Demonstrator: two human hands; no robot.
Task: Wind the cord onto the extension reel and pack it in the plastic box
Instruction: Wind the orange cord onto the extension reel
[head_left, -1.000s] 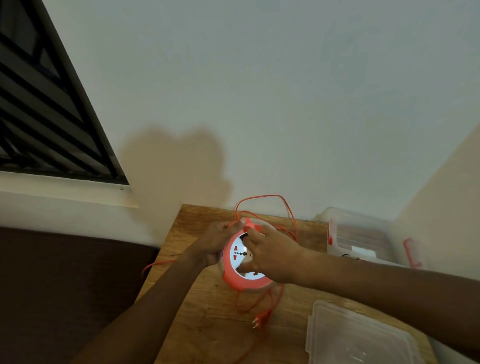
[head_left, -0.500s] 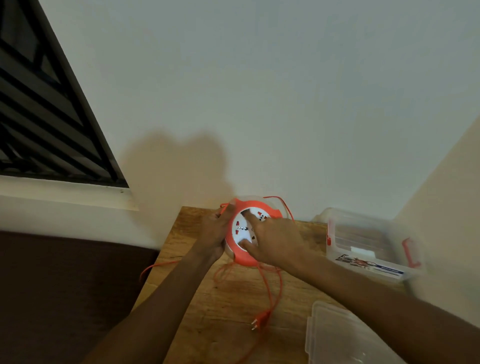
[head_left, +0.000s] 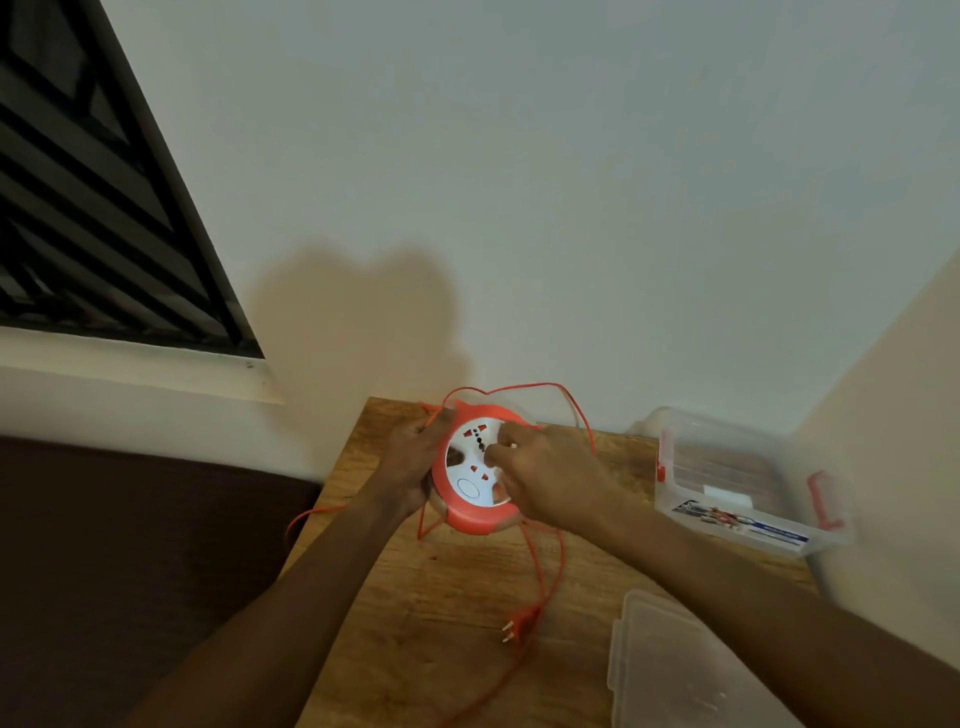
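Note:
A round orange extension reel (head_left: 470, 514) with a white socket face is held tilted above the wooden table (head_left: 415, 613). My left hand (head_left: 415, 457) grips its left rim. My right hand (head_left: 545, 480) presses its fingers on the white face from the right. The orange cord (head_left: 543, 571) loops loosely behind the reel and trails down over the table, its two-pin plug (head_left: 514, 626) lying on the wood. A clear plastic box (head_left: 737, 483) with red latches stands open at the table's right end.
The box's clear lid (head_left: 680, 670) lies flat at the front right of the table. A wall runs behind the table and another at the right. A barred window (head_left: 88, 208) is at the upper left, dark floor below. Part of the cord hangs off the table's left edge.
The reel has turned between my hands and was lifted toward the back of the table. The cord loops have shifted, with one now arching behind the reel.

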